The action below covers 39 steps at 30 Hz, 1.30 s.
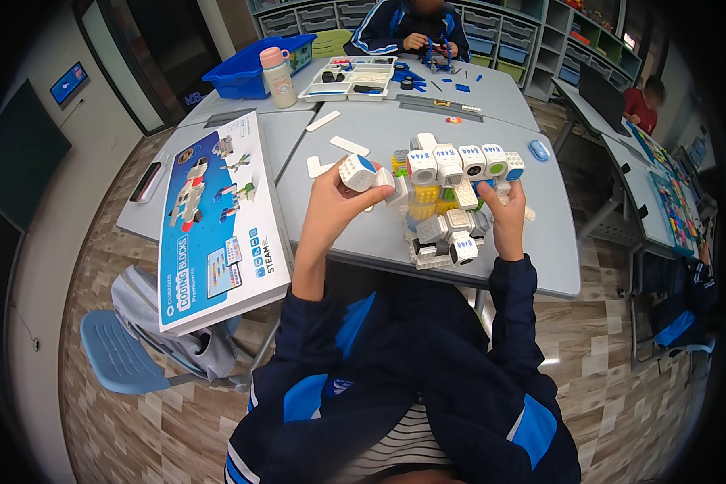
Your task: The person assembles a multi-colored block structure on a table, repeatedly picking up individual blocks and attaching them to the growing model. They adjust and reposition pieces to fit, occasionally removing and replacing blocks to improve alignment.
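Observation:
A model made of white cube blocks and yellow and green bricks (425, 203) stands near the table's front edge. My right hand (506, 211) closes on its right side, with the thumb by the end of the upper row of cubes. To the left of the model, my left hand (331, 208) pinches a white cube block (358, 173) with a blue face. A small white piece at my left thumb reaches toward the model; whether the two are joined, I cannot tell. Several flat white plates (348, 146) lie beyond my left hand.
A large blue-and-white kit box (226, 218) lies at the left, overhanging the table. Behind are a pink-lidded bottle (278, 78), a blue bin (242, 73) and a white parts tray (355, 78). Across the table, a person (415, 36) handles a blue build. A blue case (539, 151) lies right.

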Each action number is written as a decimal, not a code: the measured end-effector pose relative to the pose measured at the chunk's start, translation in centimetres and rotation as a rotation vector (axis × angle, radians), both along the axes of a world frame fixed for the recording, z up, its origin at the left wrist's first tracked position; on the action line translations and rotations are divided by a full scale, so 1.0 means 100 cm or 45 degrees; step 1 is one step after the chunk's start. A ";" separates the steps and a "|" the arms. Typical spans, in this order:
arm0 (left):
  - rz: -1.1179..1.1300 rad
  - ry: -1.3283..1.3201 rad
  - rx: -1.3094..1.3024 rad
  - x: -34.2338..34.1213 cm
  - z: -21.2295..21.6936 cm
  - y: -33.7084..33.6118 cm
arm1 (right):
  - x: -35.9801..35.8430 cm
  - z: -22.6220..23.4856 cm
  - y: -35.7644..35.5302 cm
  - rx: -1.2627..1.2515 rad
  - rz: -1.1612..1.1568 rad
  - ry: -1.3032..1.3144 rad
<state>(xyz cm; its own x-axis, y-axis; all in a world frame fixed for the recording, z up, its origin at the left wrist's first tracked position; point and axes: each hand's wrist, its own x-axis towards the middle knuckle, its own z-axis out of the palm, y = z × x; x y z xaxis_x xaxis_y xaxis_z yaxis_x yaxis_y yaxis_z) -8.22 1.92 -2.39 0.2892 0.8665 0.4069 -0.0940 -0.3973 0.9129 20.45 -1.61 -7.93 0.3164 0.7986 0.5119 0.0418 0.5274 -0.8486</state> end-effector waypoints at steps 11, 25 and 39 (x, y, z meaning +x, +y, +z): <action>-0.043 0.058 -0.049 -0.003 -0.003 0.007 | -0.002 0.002 0.000 -0.010 0.020 0.026; -0.083 0.211 -0.023 -0.006 0.001 0.015 | -0.001 0.004 -0.001 0.014 0.018 -0.073; 0.028 -0.761 0.183 0.038 -0.036 -0.013 | -0.002 0.002 -0.002 0.016 -0.048 -0.093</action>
